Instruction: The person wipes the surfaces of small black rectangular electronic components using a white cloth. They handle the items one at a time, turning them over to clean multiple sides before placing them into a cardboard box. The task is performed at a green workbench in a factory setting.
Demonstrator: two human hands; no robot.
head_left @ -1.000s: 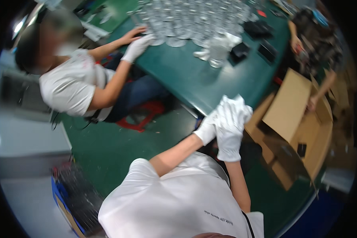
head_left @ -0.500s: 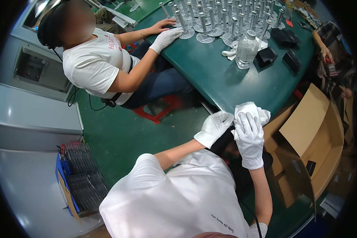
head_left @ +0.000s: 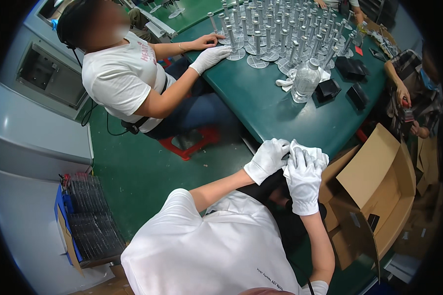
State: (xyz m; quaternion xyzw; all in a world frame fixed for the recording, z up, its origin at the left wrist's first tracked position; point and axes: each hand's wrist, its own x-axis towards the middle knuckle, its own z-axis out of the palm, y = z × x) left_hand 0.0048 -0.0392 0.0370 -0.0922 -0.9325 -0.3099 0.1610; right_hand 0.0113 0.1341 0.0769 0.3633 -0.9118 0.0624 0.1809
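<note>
the left grip (head_left: 269,160), in a white glove, has its fingers curled and drawn together at the left edge of a white cloth (head_left: 317,154); whether they pinch the cloth or something small beside it, i cannot tell. the right grip (head_left: 304,181), gloved in white too, is clamped on the cloth, its fingers bent over the near side while folds stick out past the fingertips. anything wrapped inside is hidden. the two grips are just beside each other, near the closest corner of the green table (head_left: 261,115).

beyond the grips, on the table, a clear bottle (head_left: 306,83) stands upright, with crumpled white fabric (head_left: 284,85) behind and to its left. to the bottle's right are a black box (head_left: 327,91) just beside it and another black box (head_left: 358,96) farther right. farthest from the grips, a crowd of metal posts on round bases (head_left: 257,51) stands upright.

to the right of the right grip, an open cardboard box (head_left: 386,196) sits with a flap raised. left of the left grip and farther off, a seated co-worker's gloved hand (head_left: 210,59) rests by the nearest posts, above a red stool (head_left: 192,145).
</note>
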